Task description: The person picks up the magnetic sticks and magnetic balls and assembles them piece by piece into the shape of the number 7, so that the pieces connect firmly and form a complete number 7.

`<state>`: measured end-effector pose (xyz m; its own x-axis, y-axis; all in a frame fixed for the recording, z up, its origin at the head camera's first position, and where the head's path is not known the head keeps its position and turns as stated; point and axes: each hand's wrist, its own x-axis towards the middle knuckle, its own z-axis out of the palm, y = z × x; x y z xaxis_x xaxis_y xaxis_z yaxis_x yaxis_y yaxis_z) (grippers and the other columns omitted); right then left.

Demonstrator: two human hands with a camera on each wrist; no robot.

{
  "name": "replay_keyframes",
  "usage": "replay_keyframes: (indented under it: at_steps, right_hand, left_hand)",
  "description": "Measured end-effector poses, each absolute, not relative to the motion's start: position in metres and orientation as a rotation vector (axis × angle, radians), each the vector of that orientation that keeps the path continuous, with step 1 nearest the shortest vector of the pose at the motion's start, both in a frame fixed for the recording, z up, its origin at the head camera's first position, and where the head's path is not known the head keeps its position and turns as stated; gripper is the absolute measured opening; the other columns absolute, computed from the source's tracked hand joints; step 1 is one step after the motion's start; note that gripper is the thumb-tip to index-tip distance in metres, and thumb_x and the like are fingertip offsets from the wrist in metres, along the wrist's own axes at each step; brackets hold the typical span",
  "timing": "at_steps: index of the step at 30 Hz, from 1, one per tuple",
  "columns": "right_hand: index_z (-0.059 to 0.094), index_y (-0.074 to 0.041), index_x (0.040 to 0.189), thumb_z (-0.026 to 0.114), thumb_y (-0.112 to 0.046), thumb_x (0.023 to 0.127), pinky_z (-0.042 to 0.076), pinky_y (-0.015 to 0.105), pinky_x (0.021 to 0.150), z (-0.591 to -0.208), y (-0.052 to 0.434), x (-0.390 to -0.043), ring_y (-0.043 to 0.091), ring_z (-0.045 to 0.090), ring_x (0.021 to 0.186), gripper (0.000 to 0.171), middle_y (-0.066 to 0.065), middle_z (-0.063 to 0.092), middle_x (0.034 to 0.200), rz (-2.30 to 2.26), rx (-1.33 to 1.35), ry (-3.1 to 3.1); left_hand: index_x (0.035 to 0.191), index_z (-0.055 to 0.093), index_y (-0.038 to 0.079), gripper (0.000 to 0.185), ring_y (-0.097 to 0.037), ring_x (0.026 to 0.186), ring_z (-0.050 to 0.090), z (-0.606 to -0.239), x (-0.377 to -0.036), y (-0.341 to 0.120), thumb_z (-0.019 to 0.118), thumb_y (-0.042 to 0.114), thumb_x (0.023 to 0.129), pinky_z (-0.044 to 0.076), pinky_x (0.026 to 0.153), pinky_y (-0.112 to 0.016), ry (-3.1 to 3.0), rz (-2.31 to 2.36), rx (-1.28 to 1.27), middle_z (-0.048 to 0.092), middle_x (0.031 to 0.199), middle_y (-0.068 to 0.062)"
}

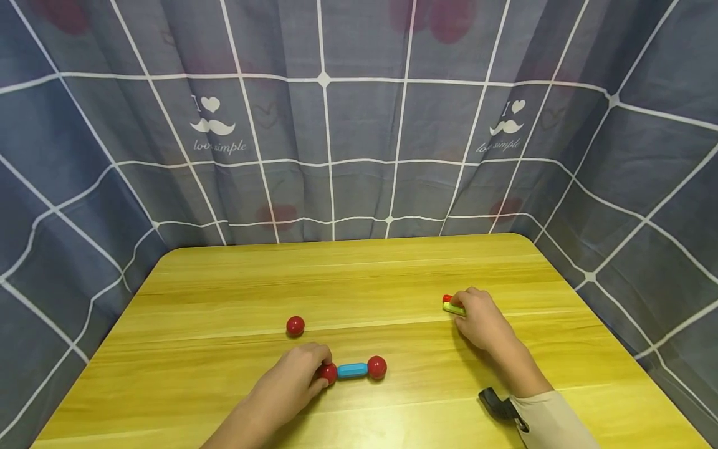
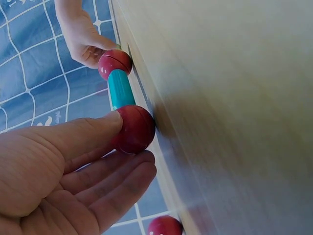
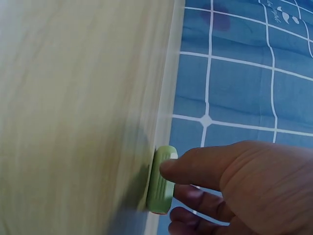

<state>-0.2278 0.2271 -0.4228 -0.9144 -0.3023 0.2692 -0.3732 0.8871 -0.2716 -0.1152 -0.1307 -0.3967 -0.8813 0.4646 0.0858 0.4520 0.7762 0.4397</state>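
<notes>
In the head view, a blue ribbed stick (image 1: 352, 370) lies on the table between two red balls, one at each end. My left hand (image 1: 288, 383) holds the left ball (image 2: 137, 129) between thumb and fingers, while the right ball (image 1: 377, 367) stays free of any hand. Farther right, my right hand (image 1: 483, 321) has its thumb against a light green stick (image 3: 162, 181), its fingers curled on the far side. Beside the green stick, a small red piece (image 1: 447, 299) is partly hidden by those fingers.
Another red ball (image 1: 295, 325) sits alone on the wooden table (image 1: 252, 280), beyond my left hand. A black strap piece (image 1: 496, 405) hangs at the right sleeve. Grey-blue checked curtains (image 1: 359, 125) stand behind the table and along both sides.
</notes>
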Motion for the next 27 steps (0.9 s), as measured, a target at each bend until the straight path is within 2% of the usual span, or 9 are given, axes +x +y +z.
replay_keyframes:
  at_steps: [4, 10, 20, 27]
  right_hand:
    - [0.064, -0.004, 0.092, 0.072, -0.006, 0.07, 0.044, 0.04, 0.071, -0.423, 0.226, -0.226, 0.024, 0.052, 0.076, 0.023, 0.006, 0.057, 0.083, 0.456, 0.512, -2.888]
    - [0.066, -0.007, 0.086, 0.072, -0.011, 0.075, 0.045, 0.038, 0.072, -0.421, 0.221, -0.221, 0.019, 0.051, 0.073, 0.014, 0.005, 0.054, 0.08, 0.463, 0.51, -2.958]
    - [0.063, -0.011, 0.081, 0.068, -0.003, 0.068, 0.044, 0.034, 0.07, -0.414, 0.206, -0.215, 0.016, 0.05, 0.074, 0.016, 0.0, 0.054, 0.079, 0.51, 0.586, -2.961]
    - [0.059, -0.014, 0.076, 0.071, -0.008, 0.071, 0.042, 0.031, 0.067, -0.407, 0.192, -0.205, 0.012, 0.047, 0.07, 0.014, -0.005, 0.054, 0.073, 0.555, 0.628, -2.978]
  left_hand:
    - [0.084, 0.059, 0.013, 0.017, -0.003, 0.068, 0.047, -0.396, -0.115, -0.13, 0.073, 0.011, 0.076, 0.045, 0.06, -0.019, 2.931, 0.712, 0.749, 0.054, 0.079, 0.009]
    - [0.084, 0.058, 0.013, 0.017, -0.004, 0.068, 0.047, -0.396, -0.114, -0.13, 0.073, 0.01, 0.076, 0.045, 0.06, -0.019, 2.939, 0.72, 0.759, 0.054, 0.078, 0.008]
    - [0.084, 0.059, 0.013, 0.016, -0.003, 0.069, 0.048, -0.396, -0.116, -0.131, 0.073, 0.011, 0.076, 0.046, 0.061, -0.02, 2.947, 0.71, 0.76, 0.055, 0.079, 0.008]
    - [0.086, 0.059, 0.012, 0.016, -0.002, 0.07, 0.049, -0.395, -0.116, -0.131, 0.073, 0.011, 0.076, 0.047, 0.062, -0.02, 2.956, 0.703, 0.767, 0.056, 0.08, 0.008]
